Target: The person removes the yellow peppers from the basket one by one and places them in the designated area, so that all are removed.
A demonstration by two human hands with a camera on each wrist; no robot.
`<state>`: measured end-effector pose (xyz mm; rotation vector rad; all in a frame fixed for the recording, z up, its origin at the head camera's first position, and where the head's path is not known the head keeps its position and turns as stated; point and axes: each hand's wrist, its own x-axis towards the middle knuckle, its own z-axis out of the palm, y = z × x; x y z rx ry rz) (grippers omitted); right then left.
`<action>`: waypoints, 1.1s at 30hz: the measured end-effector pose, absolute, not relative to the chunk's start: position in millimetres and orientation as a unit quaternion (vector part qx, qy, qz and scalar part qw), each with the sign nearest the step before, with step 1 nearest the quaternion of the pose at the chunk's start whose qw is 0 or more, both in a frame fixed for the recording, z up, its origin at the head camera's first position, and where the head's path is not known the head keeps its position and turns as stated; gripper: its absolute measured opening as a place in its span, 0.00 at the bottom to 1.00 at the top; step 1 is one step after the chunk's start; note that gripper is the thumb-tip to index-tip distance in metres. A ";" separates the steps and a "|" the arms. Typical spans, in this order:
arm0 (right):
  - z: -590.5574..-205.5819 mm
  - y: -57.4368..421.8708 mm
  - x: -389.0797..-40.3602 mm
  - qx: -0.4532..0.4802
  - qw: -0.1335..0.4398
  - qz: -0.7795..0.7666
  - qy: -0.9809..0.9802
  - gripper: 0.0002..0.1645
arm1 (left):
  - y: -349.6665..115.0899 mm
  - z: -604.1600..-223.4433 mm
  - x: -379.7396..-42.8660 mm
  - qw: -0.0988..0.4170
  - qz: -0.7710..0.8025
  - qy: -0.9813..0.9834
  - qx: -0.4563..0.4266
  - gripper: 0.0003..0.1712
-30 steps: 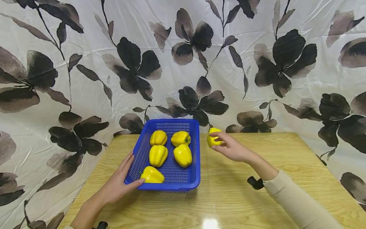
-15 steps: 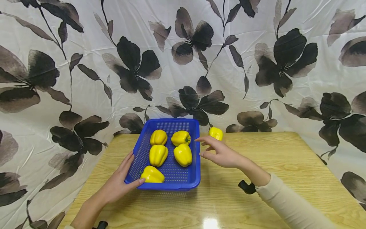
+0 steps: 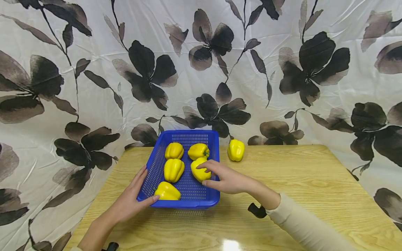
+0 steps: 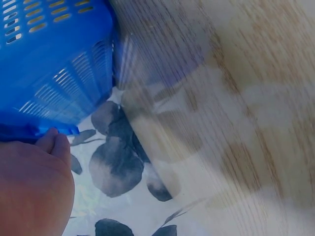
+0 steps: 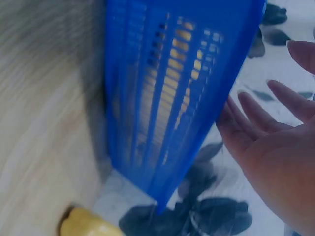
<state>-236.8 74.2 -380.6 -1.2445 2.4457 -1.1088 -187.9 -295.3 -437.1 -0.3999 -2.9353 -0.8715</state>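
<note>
A blue plastic basket with slotted walls stands on the wooden table, holding several yellow bell peppers. My left hand grips its near left corner, thumb over the rim and fingers along the outer left side. Over the basket's right rim reaches my right hand, its fingers spread and bent around a yellow bell pepper inside; whether they touch it cannot be told. In the right wrist view the right hand has its fingers apart above the rim. Another yellow bell pepper lies on the table outside the basket.
Behind the wooden table hangs a white floral cloth, close to the basket's far side. Inside the basket, a bell pepper lies near the left thumb, and another bell pepper lies behind the one under the right hand.
My right hand has moved left and nearer, from the pepper outside the basket to over one inside it. The outside pepper is now fully uncovered. My left hand and the basket stay put.
</note>
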 end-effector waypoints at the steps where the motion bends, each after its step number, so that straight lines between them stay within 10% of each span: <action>1: -381.5 69.8 -236.0 -0.421 0.097 -0.372 0.822 0.29 | -295.2 -437.3 -188.0 0.027 -0.282 -0.950 -0.129 0.62; 33: -408.6 -32.4 -225.1 -0.359 0.092 -0.295 0.881 0.35 | -293.4 -436.2 -185.1 0.028 -0.292 -0.946 -0.135 0.62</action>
